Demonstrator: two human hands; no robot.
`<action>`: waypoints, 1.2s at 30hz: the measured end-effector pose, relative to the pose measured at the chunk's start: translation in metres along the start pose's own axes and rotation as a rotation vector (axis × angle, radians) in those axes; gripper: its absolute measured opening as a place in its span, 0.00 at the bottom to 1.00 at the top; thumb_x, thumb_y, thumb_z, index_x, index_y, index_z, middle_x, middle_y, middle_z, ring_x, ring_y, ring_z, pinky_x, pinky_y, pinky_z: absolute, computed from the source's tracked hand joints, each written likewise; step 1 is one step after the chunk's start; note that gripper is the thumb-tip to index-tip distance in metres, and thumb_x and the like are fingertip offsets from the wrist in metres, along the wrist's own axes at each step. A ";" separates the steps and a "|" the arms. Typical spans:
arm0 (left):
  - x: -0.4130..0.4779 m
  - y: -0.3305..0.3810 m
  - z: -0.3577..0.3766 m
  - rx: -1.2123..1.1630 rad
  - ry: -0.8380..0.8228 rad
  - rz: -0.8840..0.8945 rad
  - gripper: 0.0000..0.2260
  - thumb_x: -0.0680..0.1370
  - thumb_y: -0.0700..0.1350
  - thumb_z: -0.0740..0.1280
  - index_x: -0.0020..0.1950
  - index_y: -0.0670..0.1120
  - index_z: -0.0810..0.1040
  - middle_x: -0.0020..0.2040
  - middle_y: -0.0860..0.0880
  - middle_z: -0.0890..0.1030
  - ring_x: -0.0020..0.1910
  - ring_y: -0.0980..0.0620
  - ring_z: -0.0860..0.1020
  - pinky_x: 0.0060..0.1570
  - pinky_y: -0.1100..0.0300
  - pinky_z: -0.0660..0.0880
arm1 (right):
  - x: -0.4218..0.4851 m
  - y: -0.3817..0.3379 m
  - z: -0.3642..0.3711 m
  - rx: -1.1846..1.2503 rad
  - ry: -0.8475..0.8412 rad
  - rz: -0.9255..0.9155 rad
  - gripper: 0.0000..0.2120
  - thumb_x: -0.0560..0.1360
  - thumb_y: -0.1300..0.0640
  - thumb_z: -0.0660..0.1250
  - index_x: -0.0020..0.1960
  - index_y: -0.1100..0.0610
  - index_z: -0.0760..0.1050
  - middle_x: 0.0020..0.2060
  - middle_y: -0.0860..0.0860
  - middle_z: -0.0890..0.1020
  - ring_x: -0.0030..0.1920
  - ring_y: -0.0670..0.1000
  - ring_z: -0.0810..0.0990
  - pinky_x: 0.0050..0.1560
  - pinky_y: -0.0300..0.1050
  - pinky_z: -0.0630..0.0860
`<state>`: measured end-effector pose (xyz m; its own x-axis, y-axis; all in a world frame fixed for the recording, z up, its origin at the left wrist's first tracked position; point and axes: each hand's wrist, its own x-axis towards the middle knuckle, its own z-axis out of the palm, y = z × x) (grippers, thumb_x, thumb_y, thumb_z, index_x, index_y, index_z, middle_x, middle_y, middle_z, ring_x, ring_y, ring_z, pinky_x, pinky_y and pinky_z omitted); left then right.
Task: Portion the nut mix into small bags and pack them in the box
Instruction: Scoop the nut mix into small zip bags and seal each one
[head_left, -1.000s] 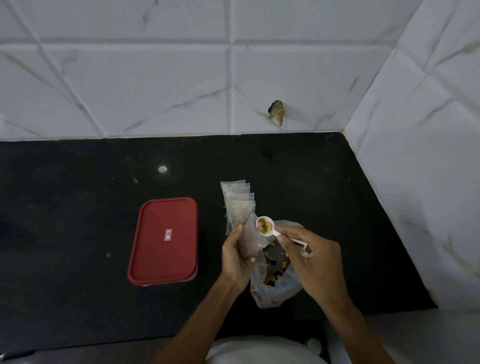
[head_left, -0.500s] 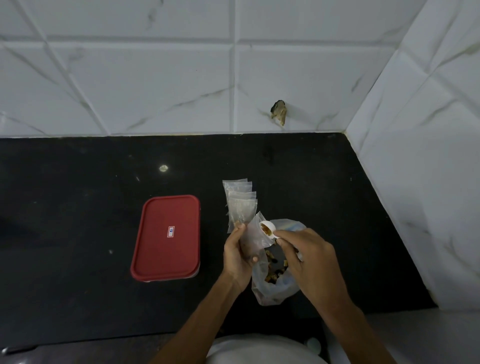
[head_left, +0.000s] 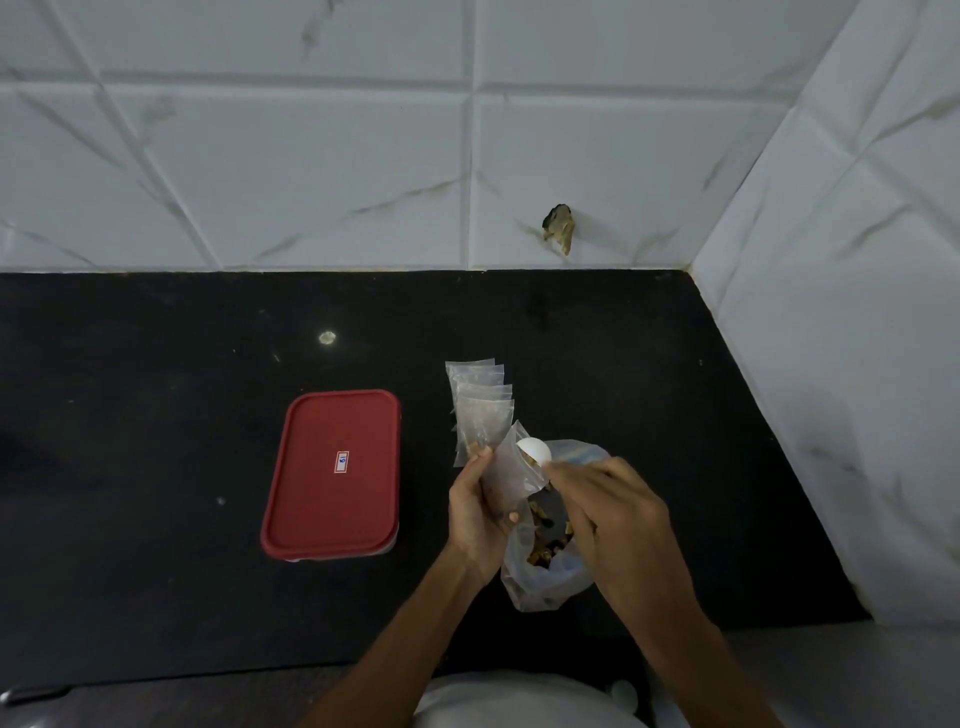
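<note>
My left hand (head_left: 480, 512) grips a small clear bag (head_left: 511, 473), held upright with its mouth up. My right hand (head_left: 615, 525) pinches the handle of a white spoon (head_left: 534, 449), whose bowl is tipped over into the small bag's mouth. Under both hands lies the large clear bag of nut mix (head_left: 545, 558), open, with brown pieces showing inside. A fan of several empty small bags (head_left: 480, 397) lies on the counter just beyond my left hand. The box with its red lid (head_left: 332, 475) on stands to the left.
The black counter (head_left: 156, 415) ends at white tiled walls behind and on the right (head_left: 831, 364). A chipped hole (head_left: 558, 228) marks the back wall. A pale spot (head_left: 327, 338) sits on the counter beyond the box.
The spoon, held level with nuts in it a second ago, has moved left and tipped over into the small bag's mouth. My left hand has kept its hold on the bag.
</note>
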<state>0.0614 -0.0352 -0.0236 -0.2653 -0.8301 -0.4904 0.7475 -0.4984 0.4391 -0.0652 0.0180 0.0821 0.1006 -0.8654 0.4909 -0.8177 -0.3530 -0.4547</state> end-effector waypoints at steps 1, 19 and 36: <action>-0.001 -0.001 0.000 -0.005 0.007 -0.004 0.26 0.78 0.51 0.69 0.72 0.39 0.74 0.64 0.35 0.79 0.54 0.41 0.81 0.38 0.55 0.81 | -0.002 0.003 0.000 0.036 -0.032 0.019 0.11 0.72 0.65 0.65 0.48 0.62 0.85 0.40 0.53 0.84 0.41 0.52 0.82 0.45 0.38 0.77; -0.004 0.001 0.012 -0.052 -0.036 -0.054 0.20 0.82 0.50 0.64 0.68 0.39 0.78 0.56 0.38 0.82 0.41 0.47 0.84 0.27 0.61 0.77 | -0.008 0.020 0.005 0.053 0.072 0.094 0.08 0.74 0.62 0.68 0.49 0.60 0.85 0.42 0.50 0.85 0.43 0.43 0.80 0.42 0.38 0.79; 0.000 0.004 -0.008 0.140 0.130 0.030 0.12 0.77 0.52 0.70 0.58 0.49 0.81 0.54 0.46 0.81 0.44 0.51 0.80 0.29 0.62 0.75 | -0.050 0.079 0.028 0.158 -0.213 0.533 0.07 0.75 0.63 0.72 0.52 0.55 0.84 0.43 0.44 0.85 0.43 0.37 0.82 0.44 0.26 0.76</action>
<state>0.0697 -0.0349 -0.0278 -0.1562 -0.8105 -0.5645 0.6595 -0.5111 0.5512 -0.1187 0.0239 0.0009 -0.1758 -0.9844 0.0120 -0.6938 0.1152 -0.7109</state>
